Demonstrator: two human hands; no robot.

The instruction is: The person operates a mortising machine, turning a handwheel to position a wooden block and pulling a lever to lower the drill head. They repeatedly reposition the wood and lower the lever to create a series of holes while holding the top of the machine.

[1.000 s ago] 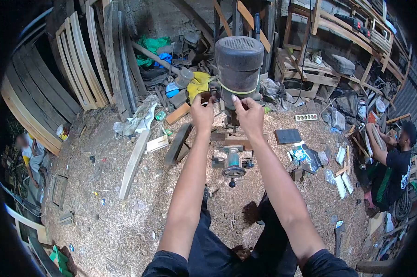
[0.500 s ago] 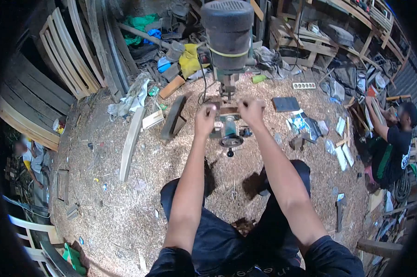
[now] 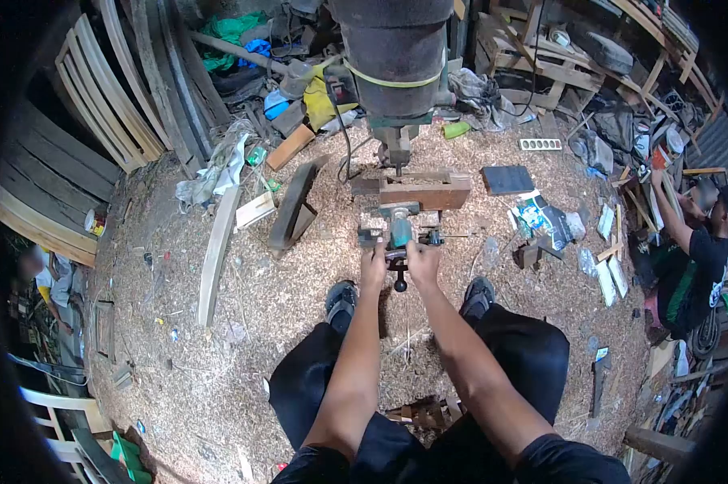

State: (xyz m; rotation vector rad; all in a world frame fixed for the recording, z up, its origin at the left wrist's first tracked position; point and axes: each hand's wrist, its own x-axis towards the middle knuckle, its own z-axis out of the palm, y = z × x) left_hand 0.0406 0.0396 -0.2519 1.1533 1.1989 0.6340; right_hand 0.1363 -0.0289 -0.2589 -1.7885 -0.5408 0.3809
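Note:
In the head view a drilling machine stands upright before me, with a big dark motor (image 3: 392, 68) on top. Beneath it a bit (image 3: 399, 168) points down at a wooden block (image 3: 428, 194) that lies across the machine's bed. A slot shows in the block's top face. Lower down, my left hand (image 3: 373, 268) is closed on the left side of a dark handwheel (image 3: 397, 255). On the wheel's right side my right hand (image 3: 423, 263) grips too. A black ball knob (image 3: 400, 285) sticks out below the wheel, between my hands.
Wood shavings cover the floor (image 3: 299, 339). Left of the machine lie a dark curved timber (image 3: 297, 203) and a long pale piece (image 3: 217, 266). A dark board (image 3: 507, 180) and a power strip (image 3: 540, 144) are on the right. One person (image 3: 698, 250) sits far right, another (image 3: 54, 278) far left.
Both hands have left the wooden block beside the bit and come down onto the handwheel, taking hold of it. The view has shifted, so the motor looks larger and the block shows more fully.

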